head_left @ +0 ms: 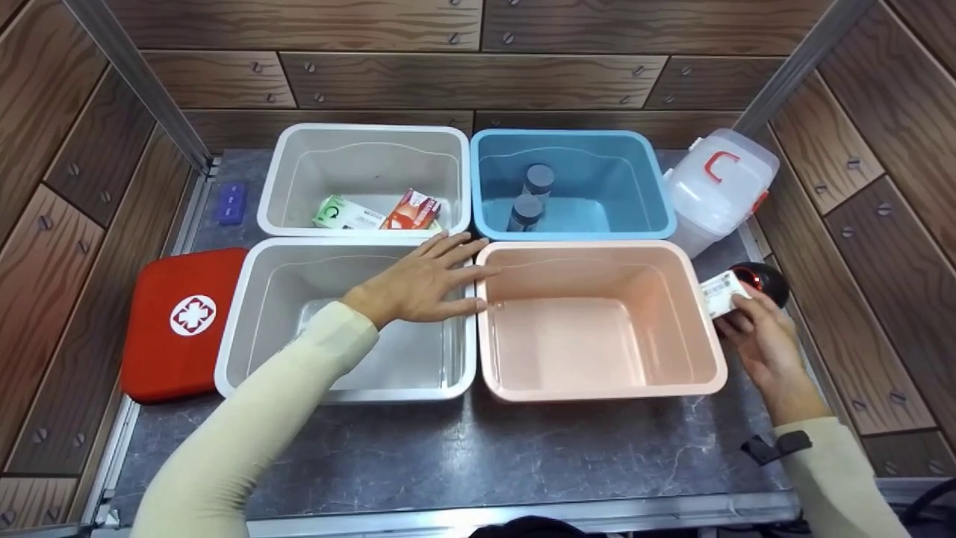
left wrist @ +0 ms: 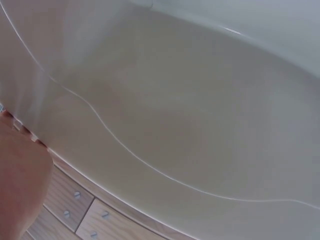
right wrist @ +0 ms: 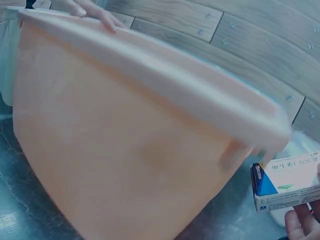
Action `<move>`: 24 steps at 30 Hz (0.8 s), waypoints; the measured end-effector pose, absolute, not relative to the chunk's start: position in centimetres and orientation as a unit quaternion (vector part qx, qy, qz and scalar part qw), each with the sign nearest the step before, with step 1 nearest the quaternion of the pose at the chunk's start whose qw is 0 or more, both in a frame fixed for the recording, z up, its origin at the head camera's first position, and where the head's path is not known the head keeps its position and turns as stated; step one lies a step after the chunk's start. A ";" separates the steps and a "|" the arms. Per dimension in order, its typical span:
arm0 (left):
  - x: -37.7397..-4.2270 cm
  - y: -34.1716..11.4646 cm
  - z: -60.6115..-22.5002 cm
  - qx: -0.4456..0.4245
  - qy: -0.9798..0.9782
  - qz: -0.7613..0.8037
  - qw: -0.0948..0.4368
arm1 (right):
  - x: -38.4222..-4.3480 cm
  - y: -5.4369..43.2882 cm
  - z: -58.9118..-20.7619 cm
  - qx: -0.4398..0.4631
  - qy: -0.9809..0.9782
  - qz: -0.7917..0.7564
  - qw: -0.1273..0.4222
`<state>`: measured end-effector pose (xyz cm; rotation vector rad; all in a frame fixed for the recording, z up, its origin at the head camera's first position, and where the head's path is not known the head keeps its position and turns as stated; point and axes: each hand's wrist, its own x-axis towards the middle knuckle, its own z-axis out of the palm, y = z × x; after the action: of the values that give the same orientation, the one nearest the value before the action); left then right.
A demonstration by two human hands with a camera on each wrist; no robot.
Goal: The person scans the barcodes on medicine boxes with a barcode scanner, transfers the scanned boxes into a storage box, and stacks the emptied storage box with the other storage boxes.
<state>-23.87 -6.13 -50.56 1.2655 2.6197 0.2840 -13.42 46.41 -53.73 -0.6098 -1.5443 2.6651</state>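
My right hand [head_left: 763, 332] grips a small white medicine box [head_left: 721, 294] just outside the right wall of the peach bin [head_left: 715, 373]. In the right wrist view the same box [right wrist: 292, 175] shows a blue corner and printed text, with fingertips [right wrist: 295, 226] under it. Right behind the box is a black rounded device [head_left: 773, 282] with a red glow. With fingers spread, my left hand [head_left: 418, 282] lies at the rims where the bins meet, above the near grey bin [head_left: 231, 329]. Only part of that hand shows in the left wrist view.
The far grey bin [head_left: 272, 179] holds a green-and-white box [head_left: 349, 214] and a red box [head_left: 412, 210]. Two dark-capped bottles [head_left: 527, 209] stand in the blue bin [head_left: 667, 202]. A red first-aid case [head_left: 168, 359], a purple pill organizer [head_left: 231, 203] and a clear lidded box [head_left: 724, 179] flank the bins.
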 end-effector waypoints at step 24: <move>-23.8 -6.2 -50.4 0.433 0.890 0.091 0.108 | -20.9 43.2 -45.6 -0.130 -0.500 0.848 0.120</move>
<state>-23.84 -6.21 -50.39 1.2746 2.6185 0.2676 -20.87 43.19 -45.65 -0.3799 -1.4619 2.4774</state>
